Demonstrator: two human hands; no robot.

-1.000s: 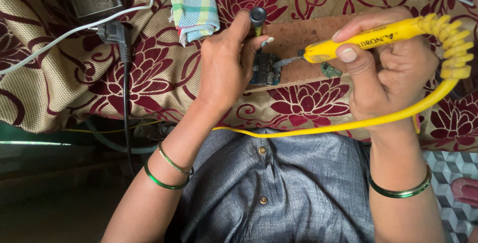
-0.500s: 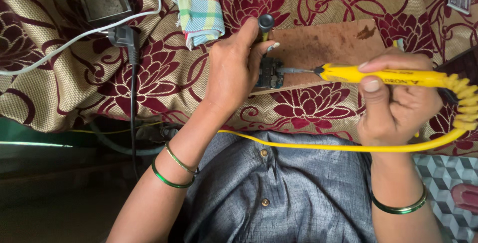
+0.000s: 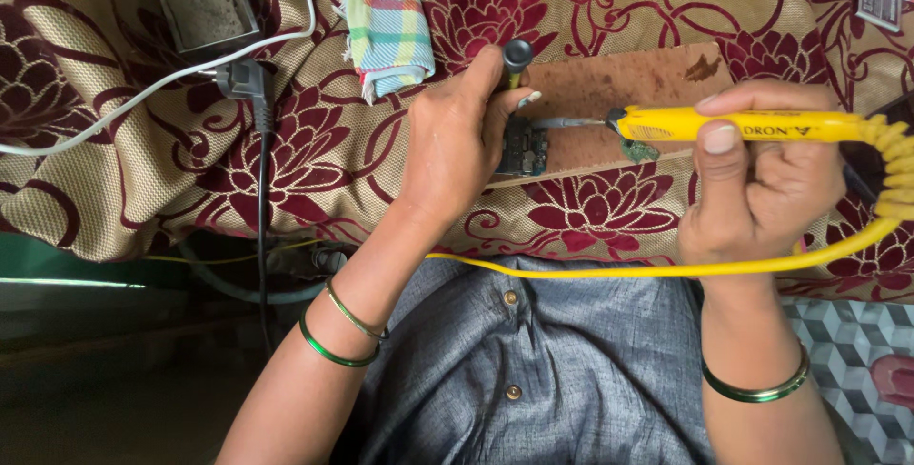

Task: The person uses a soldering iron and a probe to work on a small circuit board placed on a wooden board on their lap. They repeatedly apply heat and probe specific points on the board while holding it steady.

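- Two hands on the job, set apart, each closed on its own thing.
- Left hand [image 3: 457,146] pins a small circuit board [image 3: 522,149] down on the brown wooden board [image 3: 628,94]; fingers curl over the board's left edge. It also pinches a thin dark tool with a round black cap [image 3: 517,53], upright above the board.
- Right hand [image 3: 762,189] is wrapped tight round the yellow soldering iron [image 3: 743,125], thumb on the barrel. Iron lies near level, metal tip [image 3: 571,123] pointing left and meeting the top edge of the circuit board, or as good as touching.
- Coiled yellow cord [image 3: 666,267] runs from the iron's rear, loops under the right hand and across the lap.
- Progress, my read: work is mid-joint. Board is placed and held, tip is on the spot; can't see any finished solder point or how many remain, too small to tell.
- A small green part [image 3: 640,151] sits on the wood just beside the iron's nose, untouched.
- Around: checked cloth [image 3: 387,39] near the top, iron stand with sponge tray [image 3: 198,3] upper left, white cable [image 3: 152,84] and black plug [image 3: 248,79] on the maroon floral fabric [image 3: 124,170].
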